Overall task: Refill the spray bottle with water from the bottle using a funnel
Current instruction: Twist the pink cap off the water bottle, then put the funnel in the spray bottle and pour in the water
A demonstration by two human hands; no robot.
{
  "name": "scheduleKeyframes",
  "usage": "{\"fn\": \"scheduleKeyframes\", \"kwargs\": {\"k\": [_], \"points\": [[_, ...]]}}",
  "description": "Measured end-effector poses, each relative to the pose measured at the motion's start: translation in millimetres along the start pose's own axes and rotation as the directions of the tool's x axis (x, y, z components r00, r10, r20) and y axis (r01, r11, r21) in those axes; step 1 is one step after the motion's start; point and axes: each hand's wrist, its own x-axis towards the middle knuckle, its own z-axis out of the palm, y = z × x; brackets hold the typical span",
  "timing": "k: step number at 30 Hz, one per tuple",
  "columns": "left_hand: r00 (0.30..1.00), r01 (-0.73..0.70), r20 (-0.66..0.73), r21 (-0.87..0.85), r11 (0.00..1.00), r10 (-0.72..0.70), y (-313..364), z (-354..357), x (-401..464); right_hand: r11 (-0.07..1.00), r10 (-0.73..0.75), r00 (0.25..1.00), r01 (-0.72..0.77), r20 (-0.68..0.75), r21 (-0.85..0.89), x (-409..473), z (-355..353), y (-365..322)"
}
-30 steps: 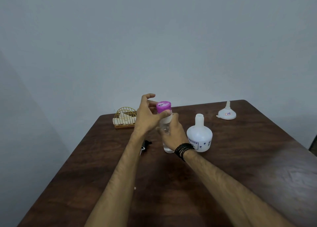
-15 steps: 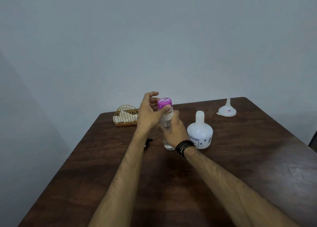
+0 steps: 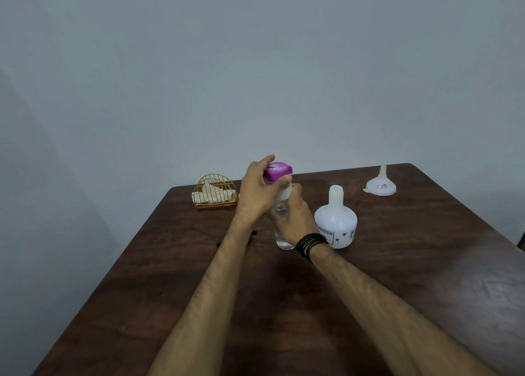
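We find the left hand [image 3: 260, 189] closed over the purple cap [image 3: 277, 172], the right hand [image 3: 295, 219] wrapped around the water bottle [image 3: 281, 233]; the spray bottle [image 3: 336, 225] stands just right, uncapped.

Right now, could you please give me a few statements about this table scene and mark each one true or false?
1. The left hand grips the purple cap of the water bottle. True.
2. The funnel sits in the spray bottle's neck. False: it rests upside down, spout up, at the table's far right, apart from the spray bottle.
3. The spray bottle's neck is open, with no spray head on it. True.
4. The right hand holds the spray bottle. False: it wraps around the clear water bottle's body.
5. The gold wire holder stands at the table's near edge. False: it stands at the far edge, left of the hands.
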Motion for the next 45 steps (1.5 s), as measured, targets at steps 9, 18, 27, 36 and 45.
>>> {"fn": "scheduleKeyframes", "kwargs": {"k": [9, 18, 27, 36, 45], "points": [[0.984, -0.033, -0.170, 0.087, 0.996, 0.048, 16, 5, 11, 1.000, -0.002, 1.000, 0.002, -0.011, -0.024, 1, 0, 1], [0.952, 0.196, -0.254, 0.088, 0.977, -0.168, -32, -54, -9, 0.999, -0.012, 0.999, 0.010, -0.034, -0.052, 1, 2, 2], [0.831, 0.556, -0.254, 0.401, 0.728, -0.495, -131, -47, -84, 0.997, -0.005, 1.000, 0.003, -0.027, -0.079, -1, 0, -1], [0.844, 0.536, -0.324, 0.519, 0.665, -0.428, -135, -46, -94, 0.997, -0.008, 0.999, 0.005, -0.037, -0.076, -1, 2, -3], [0.947, 0.256, -0.269, 0.314, 0.914, -0.173, -79, -29, -64, 0.995, 0.001, 1.000, -0.003, -0.018, -0.097, -4, -1, -5]]}}
